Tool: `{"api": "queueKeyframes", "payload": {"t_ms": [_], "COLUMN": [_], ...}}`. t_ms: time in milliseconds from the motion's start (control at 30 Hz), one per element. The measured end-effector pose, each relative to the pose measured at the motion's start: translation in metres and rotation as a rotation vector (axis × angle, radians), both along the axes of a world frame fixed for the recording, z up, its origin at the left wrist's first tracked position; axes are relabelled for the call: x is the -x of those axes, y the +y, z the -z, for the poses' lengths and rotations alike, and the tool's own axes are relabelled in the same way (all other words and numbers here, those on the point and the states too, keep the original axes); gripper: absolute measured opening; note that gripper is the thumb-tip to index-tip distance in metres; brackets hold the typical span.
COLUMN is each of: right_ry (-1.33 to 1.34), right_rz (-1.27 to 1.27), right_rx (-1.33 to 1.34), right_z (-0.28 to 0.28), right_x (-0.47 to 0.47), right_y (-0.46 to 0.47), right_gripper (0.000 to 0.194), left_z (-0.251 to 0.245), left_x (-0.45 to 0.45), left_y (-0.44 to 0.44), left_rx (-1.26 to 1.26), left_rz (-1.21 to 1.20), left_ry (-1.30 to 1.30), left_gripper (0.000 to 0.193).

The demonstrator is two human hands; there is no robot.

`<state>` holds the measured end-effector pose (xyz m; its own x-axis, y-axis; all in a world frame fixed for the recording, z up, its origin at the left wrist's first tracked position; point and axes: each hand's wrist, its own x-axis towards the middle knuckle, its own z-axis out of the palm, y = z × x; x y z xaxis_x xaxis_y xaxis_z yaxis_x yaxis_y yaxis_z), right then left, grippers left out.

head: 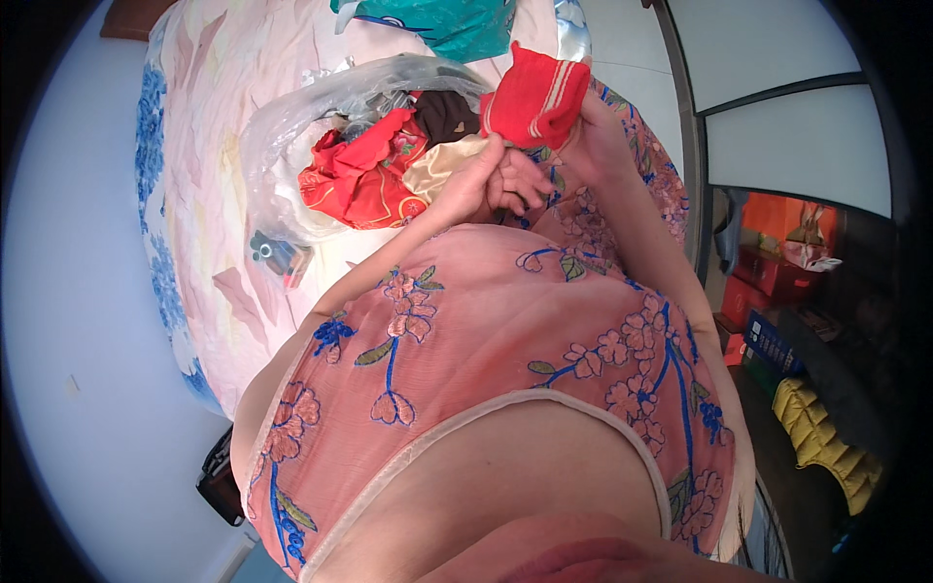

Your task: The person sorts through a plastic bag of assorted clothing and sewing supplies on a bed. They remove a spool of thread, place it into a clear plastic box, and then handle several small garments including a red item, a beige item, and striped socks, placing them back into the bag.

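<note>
A red knitted item (536, 98) with cream stripes, folded and perhaps a sock, is gripped in my right hand (601, 142). My left hand (503, 178) is palm up beside it, fingers loosely curled and apart, with nothing in them. Its thumb tip meets the lower edge of the red knit; I cannot tell whether it presses on it. Just left of my hands, a clear plastic bag (266, 146) lies wide-mouthed on the bed. Inside it are a red floral-patterned cloth (357, 182), a shiny beige cloth (437, 167) and a dark brown cloth (446, 116).
The bed (211, 218) has a pale pink patterned sheet. A teal plastic bag (466, 25) sits at its far side. A small packaged item (280, 255) lies near the clear bag. To the right stand a glass-panelled cabinet (794, 146), red boxes (773, 273) and a yellow quilted item (824, 441).
</note>
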<state>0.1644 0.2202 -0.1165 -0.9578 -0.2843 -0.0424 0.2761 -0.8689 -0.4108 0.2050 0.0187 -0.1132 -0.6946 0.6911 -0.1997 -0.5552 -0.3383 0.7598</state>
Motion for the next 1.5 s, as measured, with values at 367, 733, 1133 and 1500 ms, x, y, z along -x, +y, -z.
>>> {"api": "queueKeyframes", "payload": {"t_ms": [367,733,1133,1500], "right_ry": [0.053,-0.002,-0.084,0.406], "right_rz": [-0.145,-0.239,0.016,0.336], "right_rx": [0.372,0.377,-0.274,-1.412], "right_z": [0.011,0.030,0.007,0.004], "right_x": [-0.010,-0.019,-0.021,-0.021], "right_y": [0.020,0.011,-0.012,-0.012], "right_gripper": [0.038,0.047,0.034,0.028], "left_z": [0.022,-0.002,-0.014,-0.010], "left_x": [-0.002,0.036,0.047,0.035], "left_y": [0.024,0.021,0.007,0.005], "left_rx": [-0.264,-0.713,0.566,0.561], "left_rz": [-0.043,-0.231,-0.554,-0.267], "left_ry": [-0.097,-0.216,0.850,0.689], "left_gripper": [0.097,0.083,0.039,0.058]}}
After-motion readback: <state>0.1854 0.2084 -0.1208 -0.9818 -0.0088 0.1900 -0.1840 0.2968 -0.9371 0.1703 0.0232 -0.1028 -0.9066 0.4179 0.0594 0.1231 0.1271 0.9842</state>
